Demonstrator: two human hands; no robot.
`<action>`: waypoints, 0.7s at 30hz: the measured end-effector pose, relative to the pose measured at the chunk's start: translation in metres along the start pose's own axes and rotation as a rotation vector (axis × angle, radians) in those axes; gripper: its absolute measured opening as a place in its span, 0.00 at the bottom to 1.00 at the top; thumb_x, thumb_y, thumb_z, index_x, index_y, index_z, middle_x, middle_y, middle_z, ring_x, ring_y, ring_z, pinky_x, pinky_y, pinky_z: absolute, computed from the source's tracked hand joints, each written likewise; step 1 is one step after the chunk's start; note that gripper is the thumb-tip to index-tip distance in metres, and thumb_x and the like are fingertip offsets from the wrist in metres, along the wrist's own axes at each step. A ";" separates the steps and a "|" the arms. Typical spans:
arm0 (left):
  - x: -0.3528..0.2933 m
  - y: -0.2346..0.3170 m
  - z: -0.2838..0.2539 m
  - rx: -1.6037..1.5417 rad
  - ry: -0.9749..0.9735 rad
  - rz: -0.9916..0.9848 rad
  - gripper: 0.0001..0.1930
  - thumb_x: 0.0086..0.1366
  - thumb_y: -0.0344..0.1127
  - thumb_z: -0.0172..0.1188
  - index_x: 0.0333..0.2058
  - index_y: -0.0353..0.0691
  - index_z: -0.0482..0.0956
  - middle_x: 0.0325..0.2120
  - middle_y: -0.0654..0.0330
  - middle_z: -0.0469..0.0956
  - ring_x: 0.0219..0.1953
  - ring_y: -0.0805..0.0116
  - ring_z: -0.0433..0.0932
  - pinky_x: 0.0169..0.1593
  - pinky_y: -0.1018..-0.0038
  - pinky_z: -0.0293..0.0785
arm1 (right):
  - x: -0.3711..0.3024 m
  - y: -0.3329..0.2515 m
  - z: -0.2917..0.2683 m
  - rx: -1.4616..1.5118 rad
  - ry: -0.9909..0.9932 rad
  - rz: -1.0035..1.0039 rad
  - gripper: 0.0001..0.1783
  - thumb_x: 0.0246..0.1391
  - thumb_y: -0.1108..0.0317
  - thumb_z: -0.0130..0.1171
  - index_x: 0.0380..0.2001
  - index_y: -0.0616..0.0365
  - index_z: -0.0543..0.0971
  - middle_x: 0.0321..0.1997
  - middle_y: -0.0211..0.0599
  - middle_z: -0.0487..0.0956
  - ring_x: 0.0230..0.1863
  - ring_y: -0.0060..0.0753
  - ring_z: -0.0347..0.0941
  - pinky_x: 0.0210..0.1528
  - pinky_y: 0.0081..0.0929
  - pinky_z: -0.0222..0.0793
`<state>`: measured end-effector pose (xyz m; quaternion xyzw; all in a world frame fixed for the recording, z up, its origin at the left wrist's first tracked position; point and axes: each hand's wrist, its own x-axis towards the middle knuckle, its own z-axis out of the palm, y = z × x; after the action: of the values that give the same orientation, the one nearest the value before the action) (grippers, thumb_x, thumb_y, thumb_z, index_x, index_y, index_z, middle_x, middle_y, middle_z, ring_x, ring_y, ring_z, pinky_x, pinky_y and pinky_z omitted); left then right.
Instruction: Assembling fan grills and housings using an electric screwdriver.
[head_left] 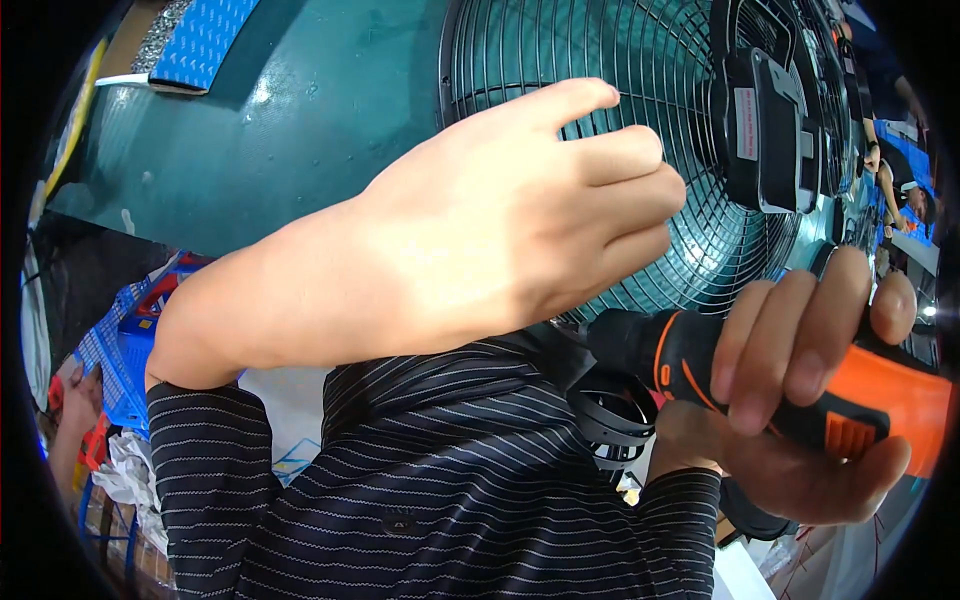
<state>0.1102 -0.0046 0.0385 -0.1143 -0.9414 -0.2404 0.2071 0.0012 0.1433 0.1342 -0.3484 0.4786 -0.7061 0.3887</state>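
Note:
My left hand (540, 195) reaches over the black wire grille of a fan (590, 45), its back toward me. Most of its fingers are curled and the little finger stands apart. The thumb and fingertips are hidden, so whatever they may pinch does not show. My right hand (800, 370) wraps around an orange and black cordless drill (690, 355). The drill lies nearly level, its black chuck pointing left, just below my left hand. Its tip is partly hidden near the grille's lower edge. A black motor housing with a white label (770, 135) sits on the grille's right side.
Under the fan spreads a green tabletop (310, 100). A blue patterned box flap (205, 45), with small metal parts beside it, lies at the far left. Blue plastic baskets (125, 350) stand below the table's left edge. Other people (905, 200) are at the far right, and another person's hand (75, 410) shows at left.

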 end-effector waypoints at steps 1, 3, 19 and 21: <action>0.001 -0.001 0.001 -0.012 0.008 0.003 0.18 0.42 0.35 0.62 0.34 0.36 0.74 0.41 0.59 0.72 0.51 0.63 0.72 0.63 0.57 0.65 | 0.000 0.001 0.000 -0.016 -0.021 -0.024 0.33 0.55 0.51 0.61 0.48 0.65 0.59 0.33 0.40 0.66 0.22 0.25 0.68 0.25 0.22 0.67; 0.001 -0.002 0.003 0.070 0.039 0.035 0.12 0.51 0.40 0.59 0.33 0.41 0.75 0.35 0.64 0.69 0.46 0.69 0.69 0.57 0.66 0.65 | -0.004 0.003 0.001 -0.031 -0.042 -0.046 0.32 0.54 0.51 0.61 0.47 0.65 0.59 0.33 0.40 0.66 0.22 0.25 0.68 0.25 0.22 0.68; -0.005 -0.003 0.008 0.108 0.095 0.043 0.15 0.42 0.37 0.68 0.32 0.43 0.79 0.35 0.68 0.72 0.46 0.72 0.70 0.55 0.70 0.66 | -0.036 0.006 0.014 -0.342 -0.123 -0.339 0.28 0.56 0.59 0.61 0.50 0.67 0.63 0.33 0.41 0.68 0.19 0.25 0.67 0.21 0.21 0.66; -0.005 -0.003 0.008 0.106 0.062 0.040 0.15 0.42 0.37 0.68 0.32 0.44 0.79 0.35 0.68 0.73 0.46 0.72 0.71 0.55 0.71 0.66 | -0.036 0.002 0.014 -0.304 -0.080 -0.240 0.33 0.39 0.79 0.66 0.50 0.57 0.64 0.30 0.41 0.75 0.21 0.36 0.75 0.24 0.32 0.75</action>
<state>0.1115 -0.0041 0.0288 -0.1145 -0.9434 -0.1895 0.2468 0.0305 0.1688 0.1319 -0.4855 0.5190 -0.6523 0.2635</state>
